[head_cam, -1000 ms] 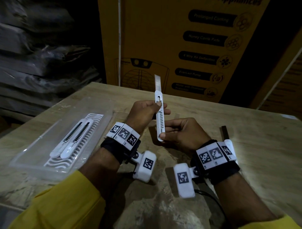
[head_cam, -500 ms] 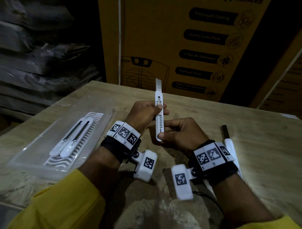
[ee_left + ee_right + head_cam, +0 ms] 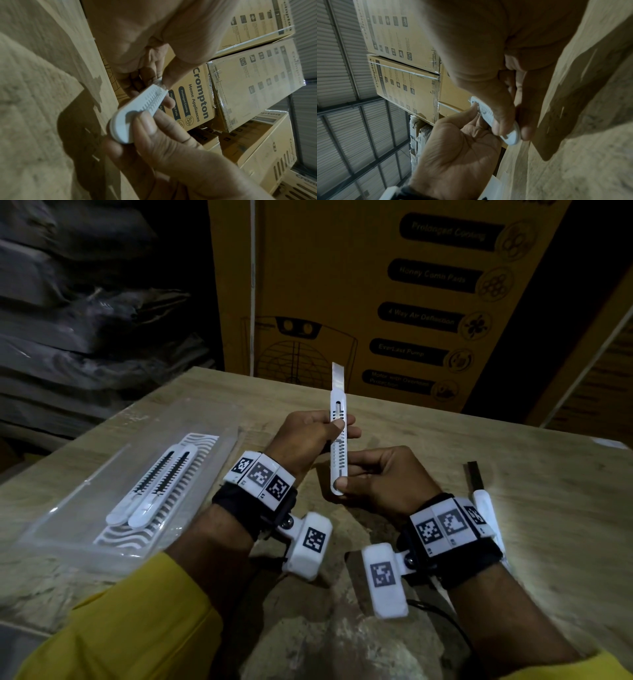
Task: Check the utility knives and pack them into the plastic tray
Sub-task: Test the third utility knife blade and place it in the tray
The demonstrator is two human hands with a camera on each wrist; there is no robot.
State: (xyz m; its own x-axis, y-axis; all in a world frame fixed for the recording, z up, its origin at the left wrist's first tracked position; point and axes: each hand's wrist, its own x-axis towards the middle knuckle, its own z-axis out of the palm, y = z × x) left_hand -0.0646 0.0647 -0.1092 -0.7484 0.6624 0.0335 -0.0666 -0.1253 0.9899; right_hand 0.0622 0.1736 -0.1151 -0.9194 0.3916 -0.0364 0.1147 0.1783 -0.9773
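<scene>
The white utility knife (image 3: pixel 339 440) stands nearly upright above the middle of the tabletop (image 3: pixel 513 467), bare blade (image 3: pixel 338 375) pointing to twelve o'clock. The left hand (image 3: pixel 305 440) has its grip closed round the upper body, thumb pressed on the slider track, while the right hand (image 3: pixel 380 477) pinches the rounded tail end between thumb and fingertips. So this one is under inspection, not yet packed. Over at nine o'clock the clear plastic tray (image 3: pixel 61 518) already holds two knives (image 3: pixel 150 491) lying side by side and touching on a ribbed white insert. At three o'clock, just beyond the right wrist, another knife (image 3: pixel 483 501) lies on the tabletop with a dark blade out. The danger is that exposed edge: a thumb slipping up the track could run onto the steel, and packing it with the blade out would, I judge, leave a hazard in the tray. Hard to read: the dim light hides the blade's condition, the wrist views show only the knife's tail and track, and the right wrist band covers most of the spare knife. Stacked cardboard boxes (image 3: pixel 394 302) close off twelve o'clock.
</scene>
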